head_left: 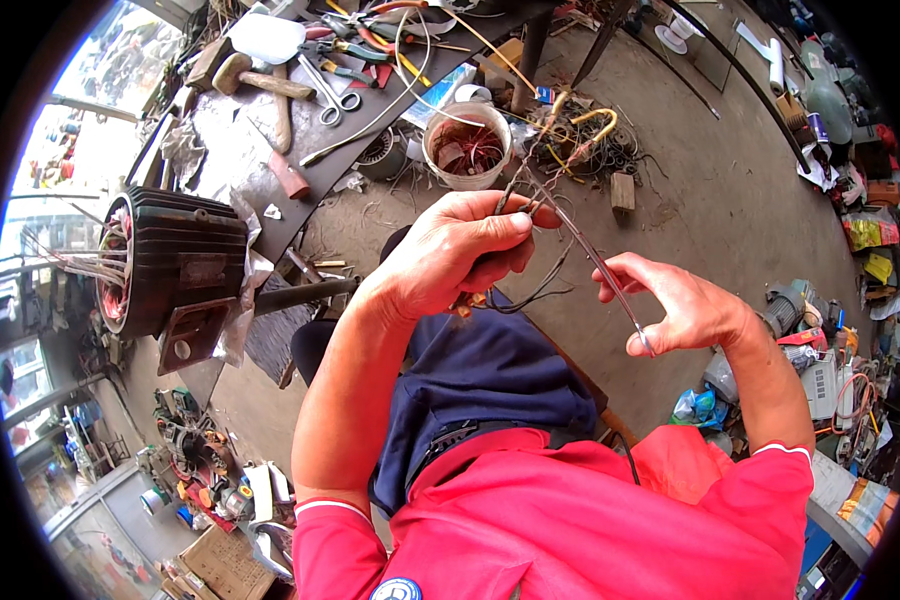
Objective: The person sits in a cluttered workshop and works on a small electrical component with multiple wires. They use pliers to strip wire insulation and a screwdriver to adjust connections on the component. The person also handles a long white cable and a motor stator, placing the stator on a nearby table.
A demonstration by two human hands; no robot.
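Ahead of my lap, my left hand is closed, its thumb pinching a bundle of dark thin wires. Loose loops of dark wire hang below that hand, and twisted ends rise above it. To the right, my right hand curls its fingers round a long, taut dark strand slanting down from the bundle. The thumb lies by the strand's lower end; what sits inside the palm is hidden.
A finned electric motor housing with pale leads stands at left. The workbench carries scissors, a hammer and pliers. A bucket of wire scraps and tangled wire are beyond my hands. Clutter lines the right side.
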